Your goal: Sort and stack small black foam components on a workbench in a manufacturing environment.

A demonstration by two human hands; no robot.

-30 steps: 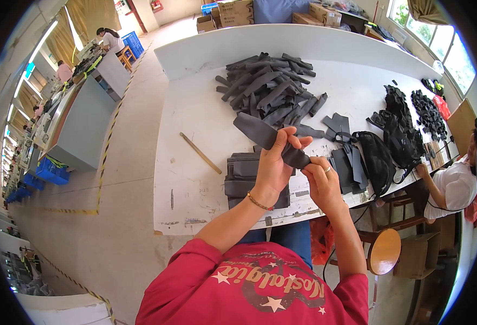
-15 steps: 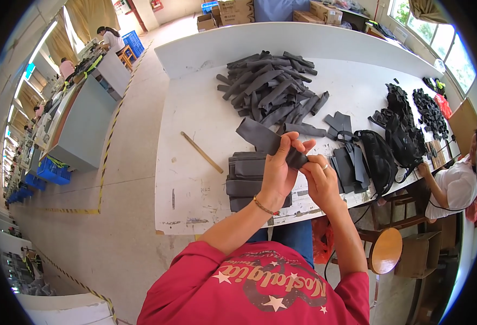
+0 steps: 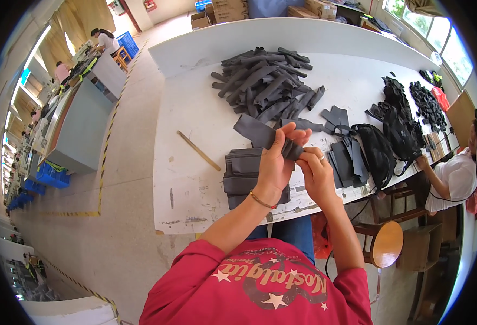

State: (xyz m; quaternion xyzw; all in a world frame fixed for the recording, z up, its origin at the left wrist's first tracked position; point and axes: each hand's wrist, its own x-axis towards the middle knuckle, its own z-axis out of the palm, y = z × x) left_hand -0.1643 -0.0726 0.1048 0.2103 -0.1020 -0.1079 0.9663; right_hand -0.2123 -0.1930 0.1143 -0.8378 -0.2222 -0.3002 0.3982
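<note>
A dark grey fabric strip is held above the table between my two hands. My left hand grips it around the middle, thumb on top, with the free end pointing to the upper left. At the strip's near right end my right hand pinches the fabric with thumb and fingers. Beneath my left wrist lies a stack of flat grey fabric pieces, partly hidden by the hand and forearm. Beyond my hands rises a loose heap of similar grey strips.
A wooden stick lies left on the white table. Flat grey pieces and a black backpack sit to the right, with piles of small black parts. A seated co-worker works there. A round stool stands below.
My hands still hold the strip in nearly the same place. The right fingers have shifted slightly at its end. The whole view has moved a little.
</note>
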